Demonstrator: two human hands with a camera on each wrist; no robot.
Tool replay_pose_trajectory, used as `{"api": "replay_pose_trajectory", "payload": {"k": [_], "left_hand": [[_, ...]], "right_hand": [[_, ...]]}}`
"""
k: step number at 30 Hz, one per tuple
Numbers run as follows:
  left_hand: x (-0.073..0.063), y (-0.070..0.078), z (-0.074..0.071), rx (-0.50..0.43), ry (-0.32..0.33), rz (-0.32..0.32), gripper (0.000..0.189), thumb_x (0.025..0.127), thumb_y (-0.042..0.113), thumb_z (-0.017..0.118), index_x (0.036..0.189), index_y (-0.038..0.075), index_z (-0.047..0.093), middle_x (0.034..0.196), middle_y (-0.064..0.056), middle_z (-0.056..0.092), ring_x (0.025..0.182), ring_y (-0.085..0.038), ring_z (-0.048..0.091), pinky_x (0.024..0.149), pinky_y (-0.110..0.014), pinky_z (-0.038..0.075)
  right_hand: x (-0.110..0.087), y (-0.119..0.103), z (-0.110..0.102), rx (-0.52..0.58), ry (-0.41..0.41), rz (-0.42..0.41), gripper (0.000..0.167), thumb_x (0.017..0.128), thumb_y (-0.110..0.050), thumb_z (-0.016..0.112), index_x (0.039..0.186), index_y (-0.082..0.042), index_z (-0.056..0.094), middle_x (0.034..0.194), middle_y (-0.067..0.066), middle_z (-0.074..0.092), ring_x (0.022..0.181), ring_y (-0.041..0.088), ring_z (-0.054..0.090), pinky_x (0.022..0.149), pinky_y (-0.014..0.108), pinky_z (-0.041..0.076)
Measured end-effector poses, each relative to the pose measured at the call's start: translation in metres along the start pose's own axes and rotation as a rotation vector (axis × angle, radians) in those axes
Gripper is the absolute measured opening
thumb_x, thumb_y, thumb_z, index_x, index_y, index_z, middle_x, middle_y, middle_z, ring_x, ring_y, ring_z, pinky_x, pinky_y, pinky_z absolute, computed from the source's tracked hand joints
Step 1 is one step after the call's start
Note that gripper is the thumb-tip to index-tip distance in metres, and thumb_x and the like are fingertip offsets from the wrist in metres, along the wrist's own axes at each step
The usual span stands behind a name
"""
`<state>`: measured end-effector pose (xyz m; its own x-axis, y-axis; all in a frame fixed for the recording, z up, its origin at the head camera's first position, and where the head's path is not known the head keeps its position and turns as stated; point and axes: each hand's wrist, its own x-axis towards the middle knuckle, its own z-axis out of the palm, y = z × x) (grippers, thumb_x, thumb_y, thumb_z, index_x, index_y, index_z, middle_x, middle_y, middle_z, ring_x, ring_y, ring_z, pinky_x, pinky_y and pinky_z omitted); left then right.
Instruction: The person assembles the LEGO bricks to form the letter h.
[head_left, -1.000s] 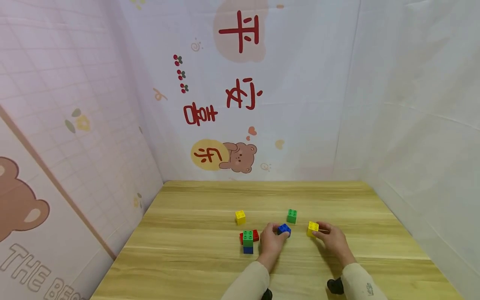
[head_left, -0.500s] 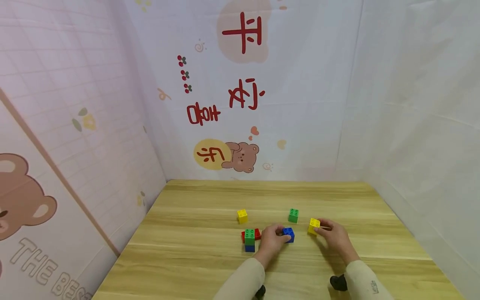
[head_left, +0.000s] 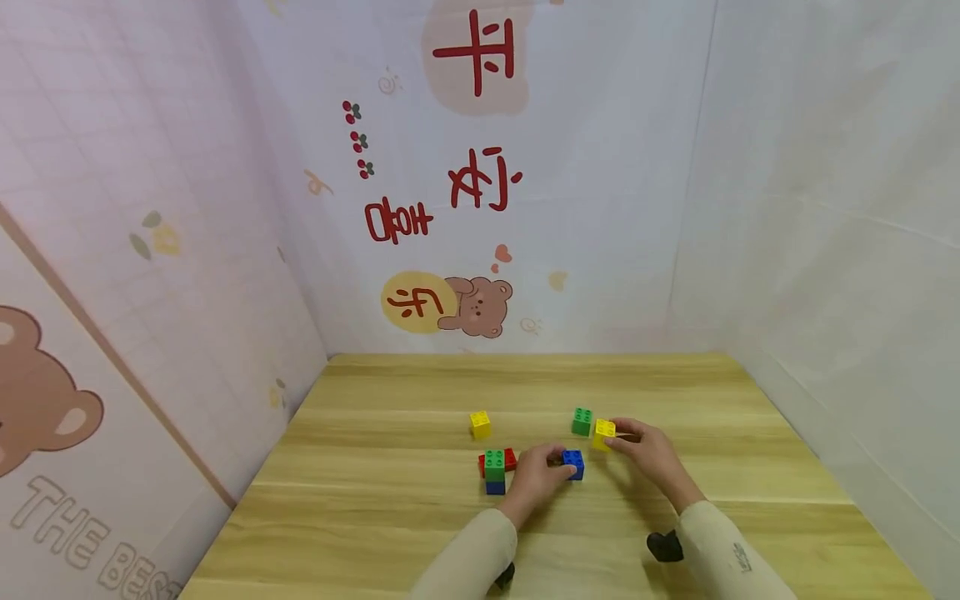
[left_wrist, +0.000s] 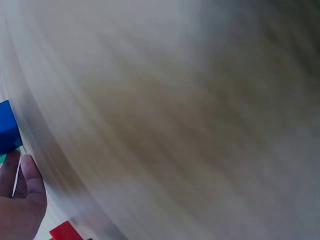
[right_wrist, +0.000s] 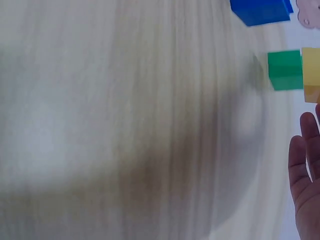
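My left hand [head_left: 534,479] pinches a blue block [head_left: 573,465] between thumb and fingers, just right of the middle of the table. In the left wrist view that blue block [left_wrist: 7,129] shows at the left edge, above the fingertips. A yellow block [head_left: 603,435] is pinched by my right hand [head_left: 651,454], close to the right side of a green block [head_left: 582,421]. The right wrist view has the yellow block [right_wrist: 312,75] cut off by the frame edge, overlapping or beside the green block [right_wrist: 285,70]; whether they touch I cannot tell.
Left of my left hand, a green block [head_left: 494,462] sits on a blue block [head_left: 495,487], with a red block [head_left: 511,458] partly hidden behind them. Another yellow block [head_left: 480,425] stands farther back. White printed cloth walls [head_left: 600,208] enclose the wooden table [head_left: 397,517].
My right hand has carried the yellow block left and slightly back, nearer the green one. The blue block in my left hand has turned straighter and come slightly toward me.
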<state>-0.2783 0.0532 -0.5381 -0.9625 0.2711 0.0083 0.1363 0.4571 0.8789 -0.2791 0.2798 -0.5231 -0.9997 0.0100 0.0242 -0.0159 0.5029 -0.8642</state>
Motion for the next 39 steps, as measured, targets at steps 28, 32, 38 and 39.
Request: {"api": "replay_pose_trajectory", "payload": {"k": [28, 32, 38, 39], "left_hand": [[0.001, -0.007, -0.008, -0.012, -0.07, 0.038, 0.031, 0.086, 0.018, 0.079, 0.116, 0.014, 0.071, 0.107, 0.007, 0.07, 0.103, -0.015, 0.063, 0.095, -0.039, 0.05], [0.0, -0.006, -0.009, -0.015, -0.082, 0.035, 0.032, 0.087, 0.017, 0.078, 0.118, 0.013, 0.071, 0.108, 0.006, 0.07, 0.104, -0.015, 0.063, 0.095, -0.038, 0.05], [-0.001, -0.002, -0.011, -0.01, -0.089, 0.048, 0.029, 0.087, 0.015, 0.077, 0.116, 0.013, 0.072, 0.104, 0.007, 0.071, 0.101, -0.016, 0.064, 0.092, -0.036, 0.051], [0.0, -0.002, -0.011, -0.013, -0.091, 0.048, 0.029, 0.087, 0.015, 0.077, 0.116, 0.013, 0.073, 0.103, 0.007, 0.071, 0.1, -0.016, 0.064, 0.092, -0.036, 0.051]], "right_hand": [[-0.01, -0.024, 0.022, 0.112, -0.119, -0.075, 0.043, 0.091, -0.021, 0.073, 0.127, 0.0, 0.062, 0.119, 0.012, 0.066, 0.107, 0.029, 0.063, 0.089, 0.042, 0.054], [-0.01, -0.024, 0.024, 0.104, -0.143, -0.094, 0.042, 0.091, -0.022, 0.073, 0.126, 0.0, 0.064, 0.118, 0.011, 0.067, 0.107, 0.029, 0.063, 0.089, 0.04, 0.054], [-0.009, -0.024, 0.025, 0.073, -0.173, -0.133, 0.038, 0.092, -0.021, 0.072, 0.123, 0.0, 0.065, 0.114, 0.01, 0.068, 0.107, 0.032, 0.063, 0.089, 0.043, 0.054], [-0.009, -0.024, 0.025, 0.063, -0.175, -0.139, 0.038, 0.092, -0.021, 0.072, 0.123, -0.001, 0.065, 0.114, 0.01, 0.068, 0.107, 0.032, 0.063, 0.089, 0.043, 0.053]]}}
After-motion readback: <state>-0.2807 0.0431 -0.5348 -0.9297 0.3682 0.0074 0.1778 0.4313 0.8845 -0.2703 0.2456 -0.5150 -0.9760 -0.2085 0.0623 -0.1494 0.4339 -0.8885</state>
